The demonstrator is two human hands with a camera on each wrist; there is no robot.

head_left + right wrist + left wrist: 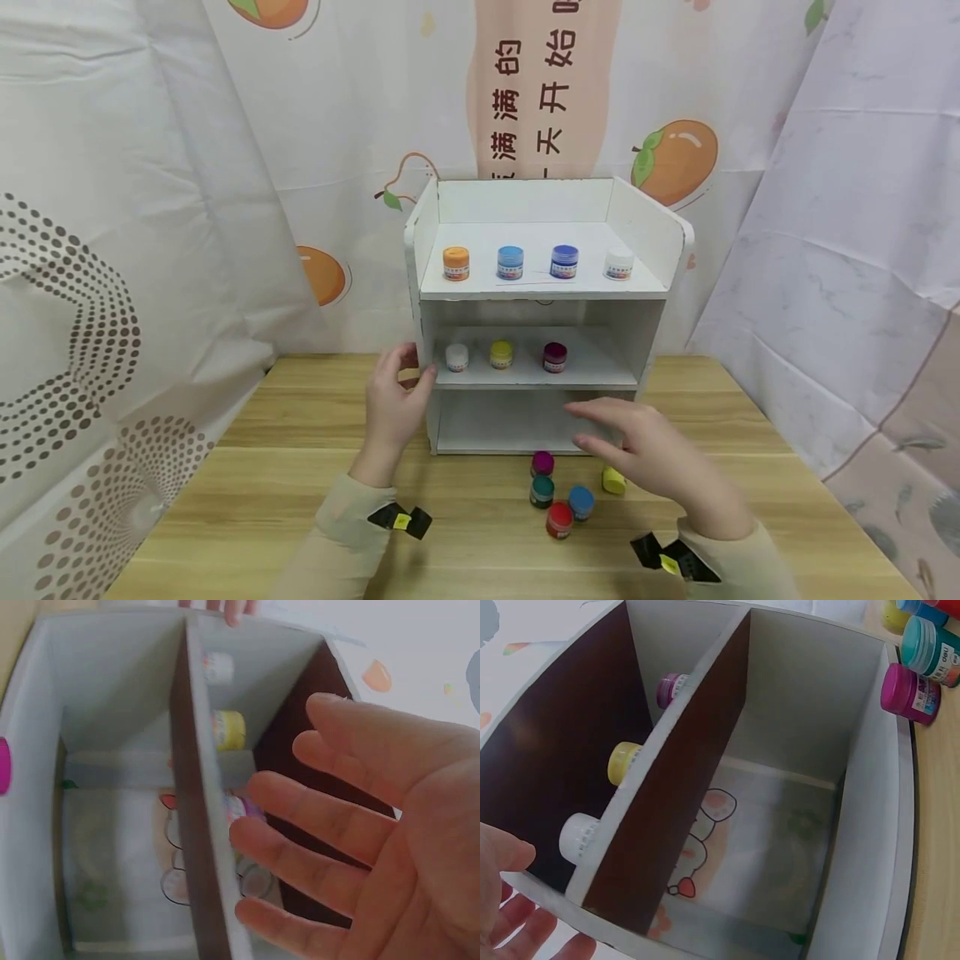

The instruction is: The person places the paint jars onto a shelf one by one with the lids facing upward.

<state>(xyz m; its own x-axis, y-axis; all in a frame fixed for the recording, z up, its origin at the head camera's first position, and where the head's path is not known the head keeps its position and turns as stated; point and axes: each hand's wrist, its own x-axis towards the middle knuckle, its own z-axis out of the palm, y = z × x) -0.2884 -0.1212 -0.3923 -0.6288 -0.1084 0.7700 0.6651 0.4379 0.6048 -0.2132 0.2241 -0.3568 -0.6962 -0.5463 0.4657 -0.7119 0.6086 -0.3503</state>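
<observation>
The left hand (396,396) grips a white shelf (523,335) by its side. The empty right hand (651,446), fingers spread, hovers near a yellow jar (613,481).

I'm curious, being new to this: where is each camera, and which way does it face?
Head: on the head, facing forward and down at the white shelf and table; left hand, right hand and sleeves show.
Left wrist: on that wrist, facing into the shelf; left hand partly shows.
Right wrist: on that wrist, facing into the shelf; right hand and left fingertips show.
Both wrist views share the shelved yellow jar.
</observation>
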